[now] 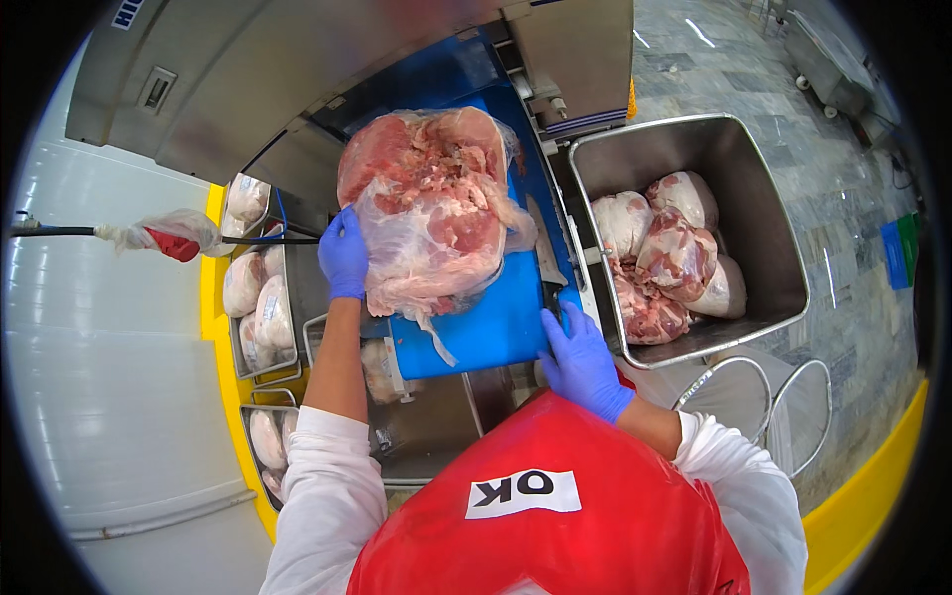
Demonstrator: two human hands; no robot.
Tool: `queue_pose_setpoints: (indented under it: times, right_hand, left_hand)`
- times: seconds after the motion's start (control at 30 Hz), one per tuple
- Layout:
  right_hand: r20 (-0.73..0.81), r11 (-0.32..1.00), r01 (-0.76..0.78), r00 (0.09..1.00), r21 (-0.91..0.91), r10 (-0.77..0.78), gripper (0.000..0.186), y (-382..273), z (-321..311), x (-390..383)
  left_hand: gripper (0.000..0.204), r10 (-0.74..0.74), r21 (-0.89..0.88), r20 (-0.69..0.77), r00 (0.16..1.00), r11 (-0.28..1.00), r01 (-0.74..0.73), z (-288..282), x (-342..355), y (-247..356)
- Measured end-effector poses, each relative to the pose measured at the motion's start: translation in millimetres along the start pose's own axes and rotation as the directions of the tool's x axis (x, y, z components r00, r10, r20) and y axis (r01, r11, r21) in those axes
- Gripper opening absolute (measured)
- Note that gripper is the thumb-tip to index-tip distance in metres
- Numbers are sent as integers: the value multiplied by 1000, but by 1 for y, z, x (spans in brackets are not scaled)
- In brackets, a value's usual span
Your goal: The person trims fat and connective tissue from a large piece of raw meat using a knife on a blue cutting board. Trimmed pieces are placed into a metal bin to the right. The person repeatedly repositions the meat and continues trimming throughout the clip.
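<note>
A large slab of raw pink meat (436, 213), with pale fat and thin clear film at its edges, lies on a blue belt (471, 337) before me. My left hand (343, 256), in a violet-blue glove, has its fingers closed at the slab's left edge; their tips are partly hidden. Right of the meat, a knife (544, 243) rests along the belt's edge, blade pointing away and dark handle toward me. Over the handle's near end is my right hand (583, 367), gloved alike, its fingers stretched and apart. Part of the handle is hidden beneath it.
A deep steel bin (788, 288) with several meat pieces stands at right. At left, steel trays (297, 342) of wrapped meat sit beside a yellow frame (213, 297). A steel machine (238, 89) covers the belt's far end. A hose (59, 231) crosses the left side.
</note>
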State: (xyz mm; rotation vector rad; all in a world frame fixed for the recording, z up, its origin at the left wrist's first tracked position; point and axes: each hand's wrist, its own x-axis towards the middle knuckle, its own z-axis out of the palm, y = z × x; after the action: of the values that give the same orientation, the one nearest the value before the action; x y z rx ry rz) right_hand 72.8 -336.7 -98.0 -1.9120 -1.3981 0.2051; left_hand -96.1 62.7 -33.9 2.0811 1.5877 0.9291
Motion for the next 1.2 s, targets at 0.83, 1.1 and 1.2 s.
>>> queue_pose_setpoints:
  times: [0.83,1.1,1.2]
  right_hand:
    - [-75,795,-315,909,519,409,12,70,24,229]
    - [79,592,-216,965,776,249,22,62,9,238]
    - [152,716,-186,982,673,112,21,58,9,241]
  left_hand:
    - [50,29,17,-51,998,999,-28,3,-1,-5]
    - [51,21,34,-63,998,999,-19,5,-2,2]
    - [52,44,64,-66,997,997,-40,4,-2,2]
